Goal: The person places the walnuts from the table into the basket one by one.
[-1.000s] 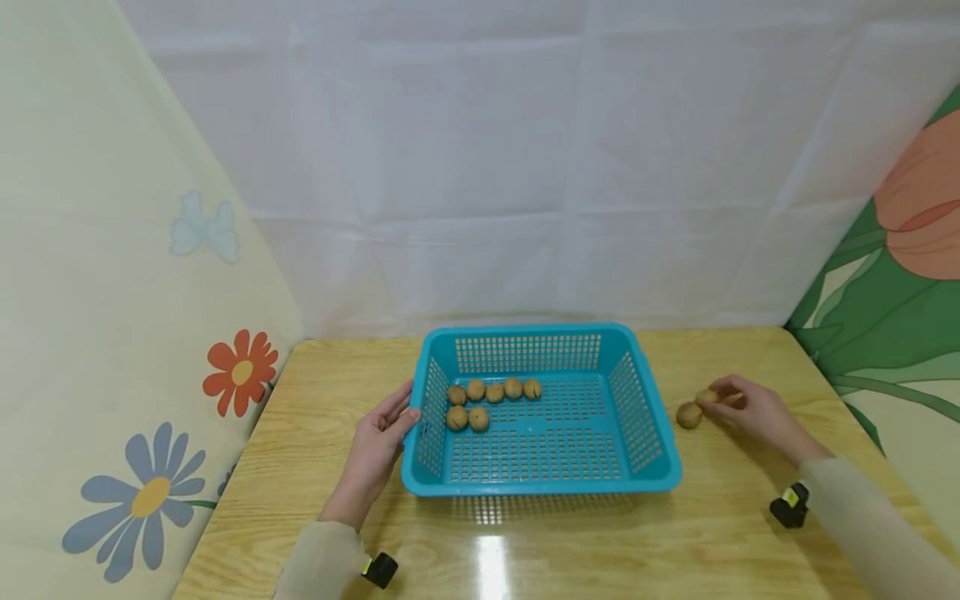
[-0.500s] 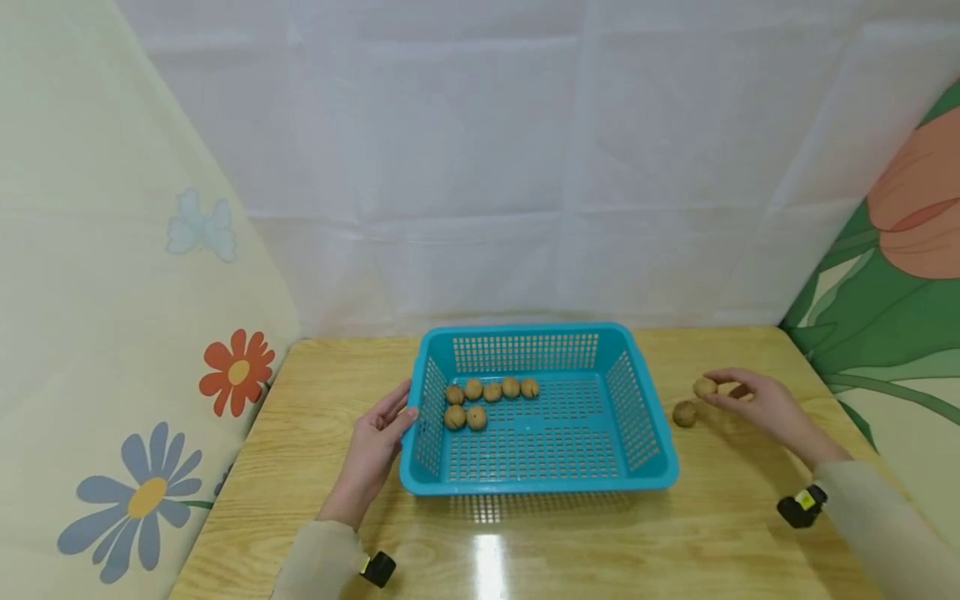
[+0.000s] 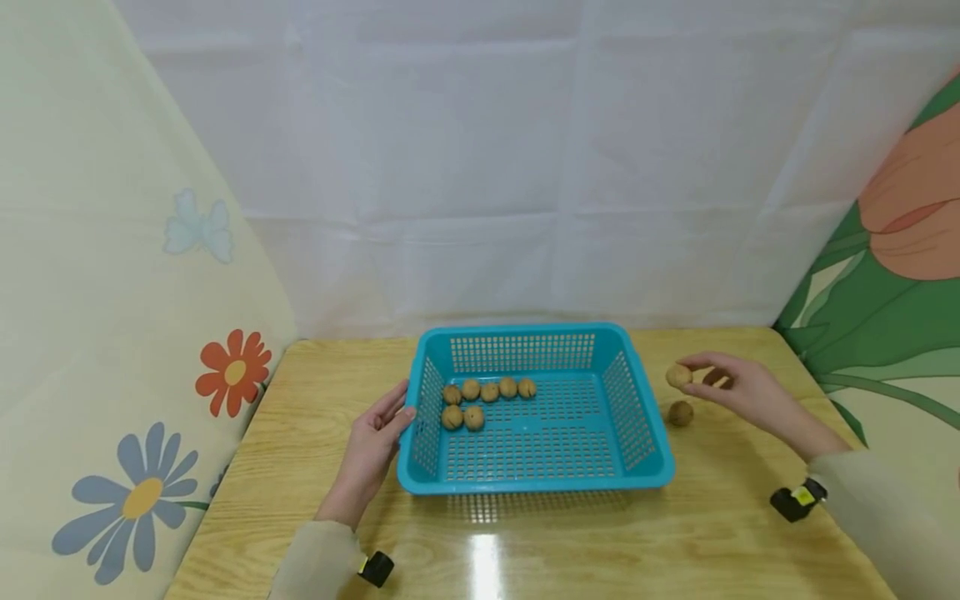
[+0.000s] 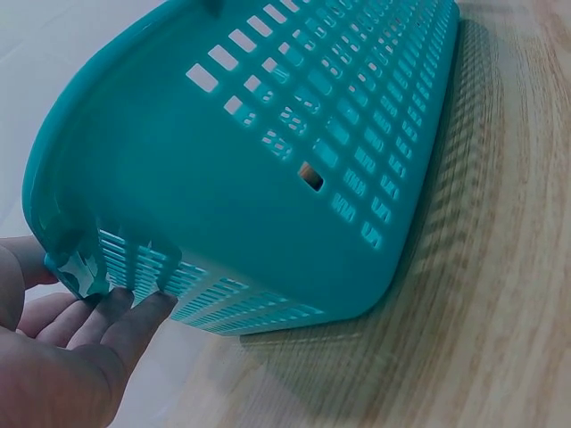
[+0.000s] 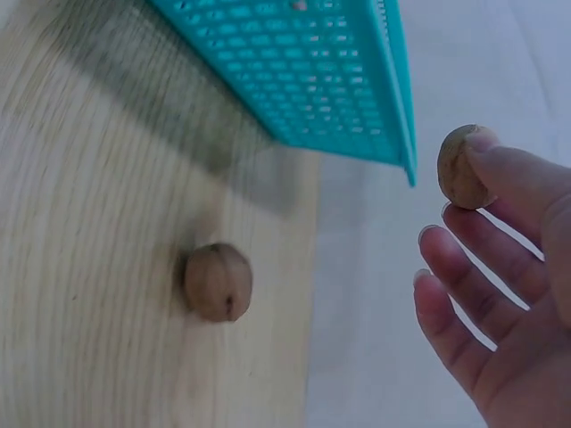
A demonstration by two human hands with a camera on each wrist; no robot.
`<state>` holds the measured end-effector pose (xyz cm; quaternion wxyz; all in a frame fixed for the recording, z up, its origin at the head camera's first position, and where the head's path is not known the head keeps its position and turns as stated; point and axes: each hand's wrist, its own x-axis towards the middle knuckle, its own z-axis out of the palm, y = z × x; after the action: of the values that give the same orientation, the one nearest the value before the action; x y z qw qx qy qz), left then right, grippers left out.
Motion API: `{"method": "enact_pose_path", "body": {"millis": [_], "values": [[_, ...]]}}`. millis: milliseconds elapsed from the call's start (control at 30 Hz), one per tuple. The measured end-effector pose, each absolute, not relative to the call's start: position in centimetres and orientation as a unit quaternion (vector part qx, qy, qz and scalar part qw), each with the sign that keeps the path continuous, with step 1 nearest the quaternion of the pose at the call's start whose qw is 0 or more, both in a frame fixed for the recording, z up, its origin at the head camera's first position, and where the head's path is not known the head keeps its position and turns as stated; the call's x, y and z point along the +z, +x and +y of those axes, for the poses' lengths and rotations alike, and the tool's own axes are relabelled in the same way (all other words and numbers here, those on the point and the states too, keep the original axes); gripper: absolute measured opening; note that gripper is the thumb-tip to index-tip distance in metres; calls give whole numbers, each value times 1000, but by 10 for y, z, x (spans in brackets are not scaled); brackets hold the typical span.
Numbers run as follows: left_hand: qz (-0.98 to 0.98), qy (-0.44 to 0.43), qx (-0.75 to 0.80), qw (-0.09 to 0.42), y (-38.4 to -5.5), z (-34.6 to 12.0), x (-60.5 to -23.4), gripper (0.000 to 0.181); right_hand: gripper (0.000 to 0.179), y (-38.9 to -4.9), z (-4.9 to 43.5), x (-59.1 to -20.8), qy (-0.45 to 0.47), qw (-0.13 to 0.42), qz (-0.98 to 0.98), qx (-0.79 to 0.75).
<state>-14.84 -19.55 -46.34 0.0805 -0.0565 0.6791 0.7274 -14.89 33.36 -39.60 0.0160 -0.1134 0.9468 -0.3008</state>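
Observation:
A blue plastic basket [image 3: 536,485] with lattice walls stands on the table. Several walnuts [image 3: 474,418] lie inside it at the left, in a back row of several and a front pair. My left hand [image 3: 371,446] grips the basket's left rim, thumb on top and fingers against the outer wall [image 4: 134,325]. Right of the basket, above the table, my right hand [image 3: 742,396] pinches a walnut [image 3: 679,376] between thumb and fingers. The right wrist view shows that walnut [image 5: 462,168] at the thumb tip, other fingers spread. Another walnut [image 3: 681,413] rests on the table below.
The wooden table [image 3: 562,558] ends at a white cloth backdrop [image 3: 450,208]. Flower-printed cloths stand at the left [image 3: 112,333] and right [image 3: 900,292] sides. A black wrist camera [image 3: 798,502] sits at each sleeve.
My right hand has lifted one walnut off the table, away from the other, and carried it left toward the basket. The left hand stays on the basket's rim.

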Motion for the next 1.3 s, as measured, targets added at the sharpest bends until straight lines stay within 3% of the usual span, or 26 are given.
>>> {"method": "enact_pose_path", "body": {"millis": [467, 1300], "values": [[677, -58, 729, 80, -153, -195, -462, 56, 40, -169, 283, -380, -184, 32, 932, -310], [679, -58, 728, 81, -148, -195, -462, 54, 40, -217, 182, -398, -312, 106, 895, -300]]}}
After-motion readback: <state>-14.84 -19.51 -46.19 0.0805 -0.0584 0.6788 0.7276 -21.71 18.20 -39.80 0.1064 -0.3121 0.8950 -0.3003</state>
